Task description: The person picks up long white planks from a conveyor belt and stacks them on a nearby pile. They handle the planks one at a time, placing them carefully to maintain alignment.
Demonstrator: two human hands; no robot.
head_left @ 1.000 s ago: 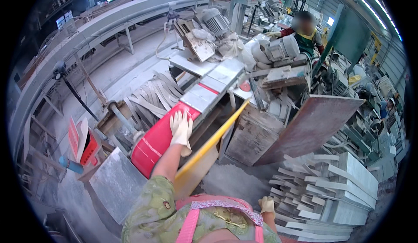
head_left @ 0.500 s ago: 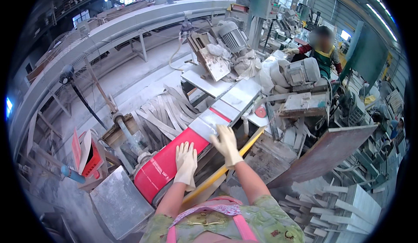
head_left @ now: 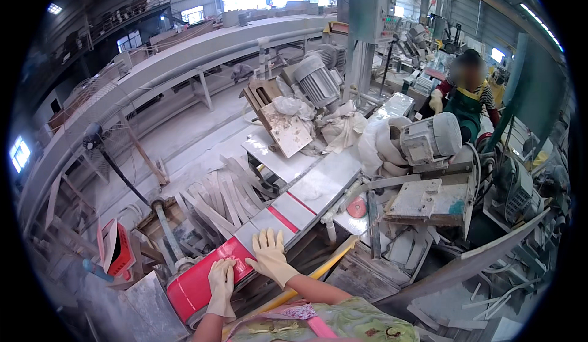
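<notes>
Both gloved hands lie flat and open on a red-and-grey slab [head_left: 245,253] resting lengthwise on the narrow counter [head_left: 324,186]: the left hand [head_left: 222,284] presses the red end, the right hand [head_left: 269,257] spreads over the grey part just ahead, fingers pointing along the slab toward the motor [head_left: 429,140], likely to steady it

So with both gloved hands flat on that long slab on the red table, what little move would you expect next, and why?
Probably a short push forward. The left hand rests on the red table end and the right hand lies flat on the pale grey stone slab, which points along the table toward the round saw blade ahead.
</notes>
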